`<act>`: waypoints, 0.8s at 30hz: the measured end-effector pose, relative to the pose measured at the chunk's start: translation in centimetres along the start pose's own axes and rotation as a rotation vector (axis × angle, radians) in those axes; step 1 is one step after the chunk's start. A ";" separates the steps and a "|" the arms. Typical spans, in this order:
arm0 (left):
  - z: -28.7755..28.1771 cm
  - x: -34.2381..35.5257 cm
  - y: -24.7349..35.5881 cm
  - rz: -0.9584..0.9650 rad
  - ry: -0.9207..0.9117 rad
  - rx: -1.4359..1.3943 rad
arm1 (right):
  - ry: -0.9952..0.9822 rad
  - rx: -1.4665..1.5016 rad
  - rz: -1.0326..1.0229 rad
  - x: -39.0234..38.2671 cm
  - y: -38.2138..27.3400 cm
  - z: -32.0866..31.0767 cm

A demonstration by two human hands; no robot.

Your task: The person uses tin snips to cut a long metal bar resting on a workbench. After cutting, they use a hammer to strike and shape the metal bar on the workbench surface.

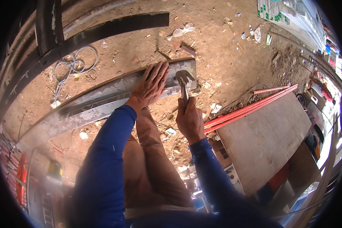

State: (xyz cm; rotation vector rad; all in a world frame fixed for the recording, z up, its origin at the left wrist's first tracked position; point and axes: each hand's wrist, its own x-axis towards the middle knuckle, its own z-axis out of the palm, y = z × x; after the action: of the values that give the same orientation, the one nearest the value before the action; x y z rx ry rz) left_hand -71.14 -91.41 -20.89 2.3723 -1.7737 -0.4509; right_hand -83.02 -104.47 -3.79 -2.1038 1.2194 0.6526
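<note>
My left hand (150, 85) lies flat, fingers spread, on a long galvanised metal channel (98, 100) that runs from lower left to upper right. Just right of it, my right hand (190, 119) grips the handles of metal pliers (183, 81), whose jaws sit at the channel's near edge close to its right end. Both forearms wear blue sleeves. My brown-trousered leg shows below the channel.
Dark curved steel bars (102, 32) lie beyond the channel, with a coil of wire (74, 66) on the dirt. Red pipes (250, 108) and a grey board (266, 138) sit to the right. Scraps litter the ground.
</note>
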 end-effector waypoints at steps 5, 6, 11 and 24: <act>0.3 0.0 0.1 -0.022 -0.021 -0.008 | -0.035 -0.003 0.036 0.9 -0.9 -0.6; 0.4 0.0 0.2 -0.026 -0.034 0.020 | -0.049 0.028 0.053 0.8 -1.7 -1.4; 0.6 0.1 0.4 -0.041 -0.070 0.049 | -0.006 -0.038 0.020 0.7 -0.4 0.0; 1.3 -0.3 0.7 -0.065 -0.023 0.003 | 0.022 -0.049 0.021 1.1 1.1 -0.3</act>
State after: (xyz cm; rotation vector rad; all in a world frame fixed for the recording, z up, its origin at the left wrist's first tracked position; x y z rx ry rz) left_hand -72.26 -91.28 -21.92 2.4430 -1.7115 -0.4861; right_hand -83.44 -105.71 -4.62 -2.1464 1.2502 0.6773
